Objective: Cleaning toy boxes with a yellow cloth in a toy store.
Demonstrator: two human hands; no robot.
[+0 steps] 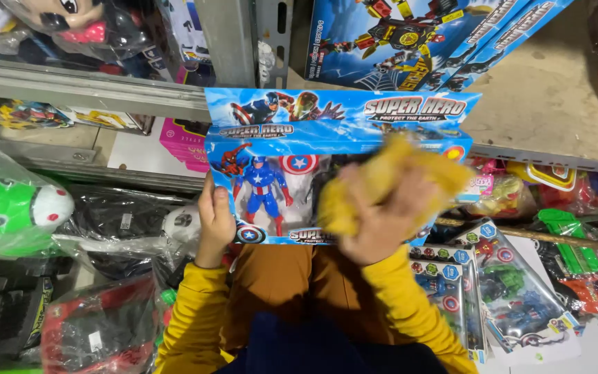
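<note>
While the left hand [214, 220] clasps the left edge of a blue boxed action-figure set [299, 173], held upright before the metal shelf [105, 90], the right hand [382, 218] presses a blurred yellow cloth [389, 183] against the box's clear window. Both grips are closed. Bagged toys [15, 208] hang left; carded figure packs [479, 277] lie right.

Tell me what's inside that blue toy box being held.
Inside the blue toy box, a blue and red action figure with a round shield shows through the window. The right hand presses a yellow cloth over the rest, hiding it. The left hand grips the box's edge.
</note>
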